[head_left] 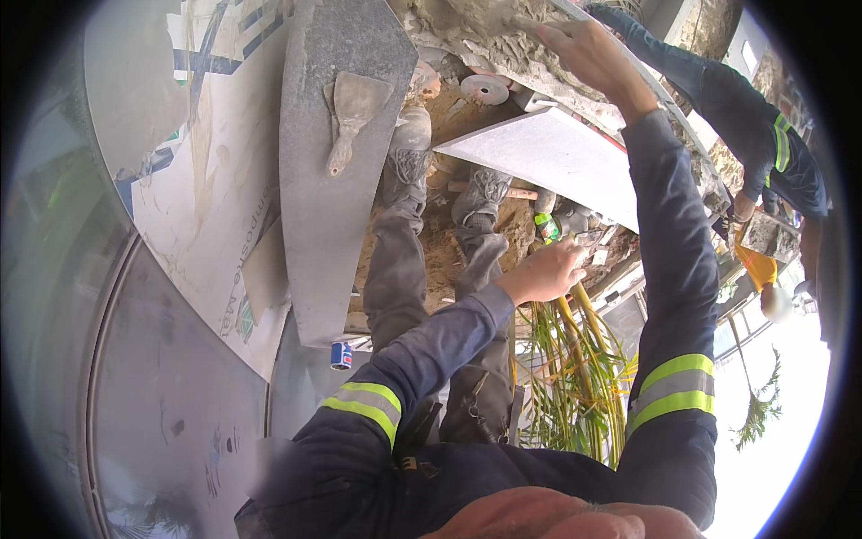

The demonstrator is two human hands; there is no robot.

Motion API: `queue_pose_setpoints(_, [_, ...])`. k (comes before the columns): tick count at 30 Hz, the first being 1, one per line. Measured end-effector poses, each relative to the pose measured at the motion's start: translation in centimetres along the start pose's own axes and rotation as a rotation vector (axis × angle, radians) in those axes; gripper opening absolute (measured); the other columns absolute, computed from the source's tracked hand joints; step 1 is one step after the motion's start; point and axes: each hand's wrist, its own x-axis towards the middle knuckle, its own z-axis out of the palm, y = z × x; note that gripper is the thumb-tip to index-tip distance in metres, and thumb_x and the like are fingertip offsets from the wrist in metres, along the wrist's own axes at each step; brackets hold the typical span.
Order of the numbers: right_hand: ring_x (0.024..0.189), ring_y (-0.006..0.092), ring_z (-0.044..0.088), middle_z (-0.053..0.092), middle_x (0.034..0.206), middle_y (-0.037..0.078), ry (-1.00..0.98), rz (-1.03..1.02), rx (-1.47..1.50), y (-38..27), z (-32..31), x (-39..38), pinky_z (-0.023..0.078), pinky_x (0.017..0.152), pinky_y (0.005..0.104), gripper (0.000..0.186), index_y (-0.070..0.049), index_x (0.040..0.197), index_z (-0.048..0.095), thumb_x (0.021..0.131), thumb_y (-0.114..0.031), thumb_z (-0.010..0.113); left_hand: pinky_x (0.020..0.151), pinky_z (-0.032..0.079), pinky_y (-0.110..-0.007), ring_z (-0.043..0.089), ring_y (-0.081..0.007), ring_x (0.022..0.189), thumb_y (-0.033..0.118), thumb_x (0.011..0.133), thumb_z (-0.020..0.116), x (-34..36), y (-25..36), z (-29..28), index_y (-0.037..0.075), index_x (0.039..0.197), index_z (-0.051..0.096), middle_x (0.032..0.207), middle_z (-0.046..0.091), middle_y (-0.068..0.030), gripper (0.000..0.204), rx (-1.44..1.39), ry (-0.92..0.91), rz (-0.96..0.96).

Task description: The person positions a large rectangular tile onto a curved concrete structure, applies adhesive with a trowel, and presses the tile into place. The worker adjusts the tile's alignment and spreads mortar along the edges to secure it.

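Observation:
My right hand reaches up to the top of the view, fingers stretched out along a rough, mortar-coloured edge. Whether its fingertips press on that edge, I cannot tell. Lower down, my left hand is closed, with its fingers at a small greyish piece; what it grips is too small to make out. Between the two hands lies a pale, flat slab with a pointed corner. A bottle with a green label is just above my left hand.
At left, a putty knife lies on a long grey slab, beside a printed white board. A disc rests on the dirt beyond my boots. Nearby are a blue can and a leafy plant. At right a co-worker bends over.

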Motion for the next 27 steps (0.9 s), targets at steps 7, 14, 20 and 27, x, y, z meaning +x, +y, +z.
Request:
queue_pose_setpoints(7, [0.085,0.0391,0.073,0.072,0.085,0.024,0.228,-0.086,-0.047,-8.3,-1.5,-5.0,0.055,0.082,0.0451,0.043,-0.013,0.131,0.072,0.103,-0.042,0.059,0.095,0.051,-0.052,0.063,-0.0442,0.108,0.024,0.102,0.06,-0.6,1.5,-0.1,-0.001,0.131,0.055,0.118,0.06,-0.0247,0.039,0.007,0.027,0.058])
queue_pose_setpoints(14, [0.098,0.0414,0.071,0.075,0.101,0.022,0.118,0.027,-0.067,-7.3,0.6,-1.4,0.055,0.092,0.0484,0.037,-0.026,0.131,0.073,0.103,-0.044,0.057,0.093,0.052,-0.051,0.065,-0.0427,0.104,0.022,0.1,0.062,-1.1,1.0,-3.7,0.002,0.12,0.06,0.115,0.061,-0.0225,0.028,0.125,0.064,0.102])
queue_pose_setpoints(20, [0.104,0.0407,0.071,0.076,0.106,0.019,0.081,0.254,0.092,-1.1,1.7,-8.2,0.053,0.096,0.0487,0.045,-0.022,0.125,0.076,0.101,-0.055,0.057,0.092,0.051,-0.052,0.064,-0.0449,0.105,0.021,0.099,0.063,-0.7,1.1,-3.5,0.001,0.12,0.06,0.114,0.061,-0.0244,0.029,0.133,0.053,0.145])
queue_pose_setpoints(27, [0.101,0.0409,0.072,0.075,0.106,0.026,0.032,0.335,-0.028,5.9,1.0,-10.7,0.055,0.093,0.049,0.062,-0.001,0.11,0.078,0.097,-0.059,0.061,0.089,0.053,-0.053,0.066,-0.0444,0.1,0.019,0.097,0.063,-0.6,2.0,-6.3,-0.003,0.115,0.064,0.107,0.062,-0.0255,0.029,0.388,-0.109,0.065])
